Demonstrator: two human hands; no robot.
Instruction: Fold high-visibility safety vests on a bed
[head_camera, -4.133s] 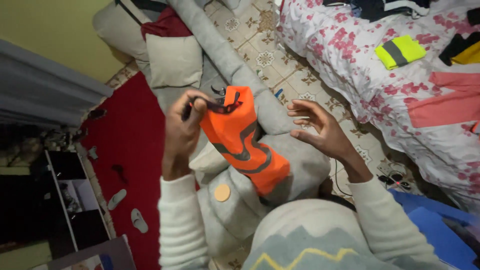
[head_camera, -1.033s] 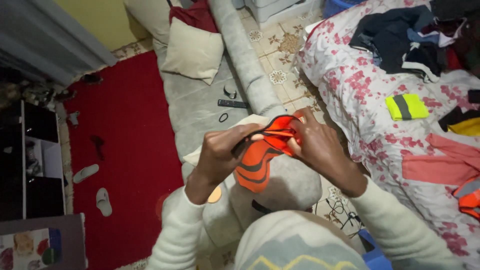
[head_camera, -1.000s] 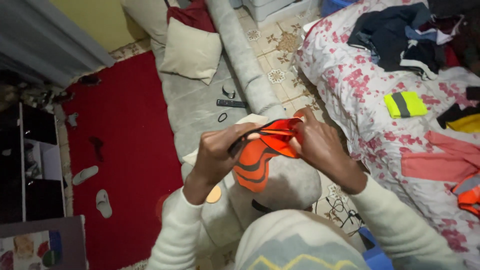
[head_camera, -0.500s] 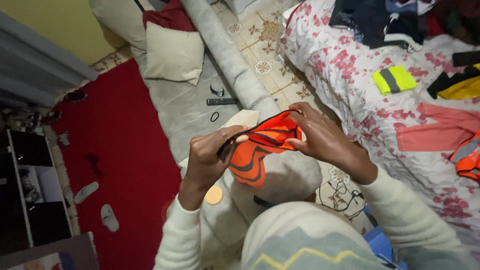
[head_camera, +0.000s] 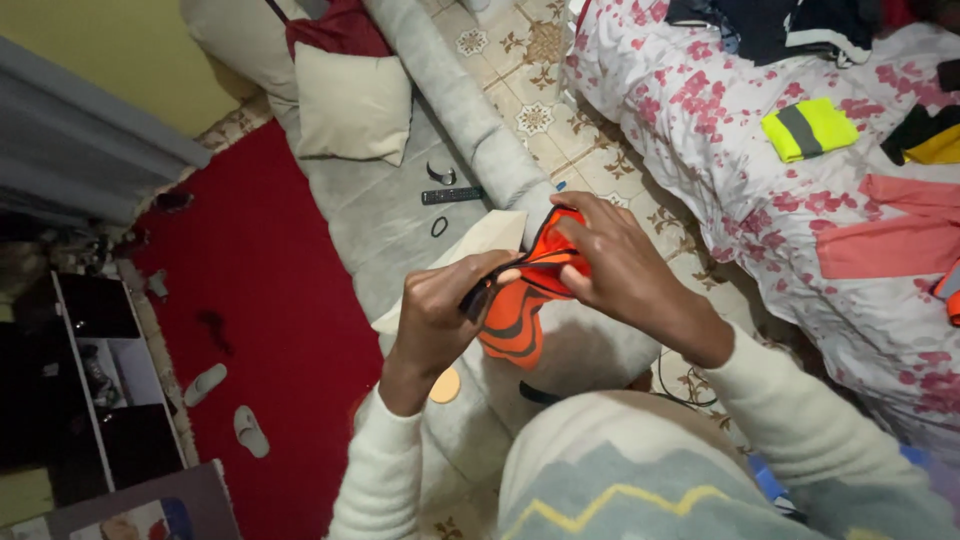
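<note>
While the orange garment (head_camera: 520, 300) is being folded between both hands, the left hand (head_camera: 440, 315) pinches its dark edge and the right hand (head_camera: 615, 265) grips the top; next, flattening needs even tension.

Little of this kind shows. At the lower left corner of the frame lies a flat grey-bordered rectangular board with a colourful printed picture (head_camera: 140, 510). Its face shows red, blue and pale patches, it is cut off by the frame's bottom edge, and whether it is a package or a sign cannot be told. Above it, at the left edge of the frame, a dark glossy rectangular panel (head_camera: 97, 306) sits on top of a black-and-white shelf unit (head_camera: 100, 400). It may be a screen, unlit and plain black. No labels can be made out anywhere else.
</note>
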